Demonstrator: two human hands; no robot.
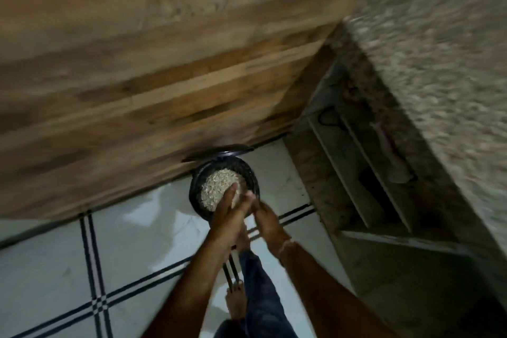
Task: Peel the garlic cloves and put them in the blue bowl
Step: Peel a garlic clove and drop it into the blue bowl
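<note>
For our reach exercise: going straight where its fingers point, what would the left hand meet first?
Likely the pale flakes in the black bin; depth below the left hand is unclear.

Motion blur smears the whole view. The left hand (229,218) and right hand (265,212) meet over the near rim of a dark round container (194,186) on the floor and cover that rim. Their fingers run together, so whether they hold anything cannot be told. The pale heap (216,185) inside is too blurred to name. To the right, the recess (365,173) under the bench (439,63) is dim, its contents unclear. Both forearms and a trouser leg (260,296) are cut off by the near edge.
</note>
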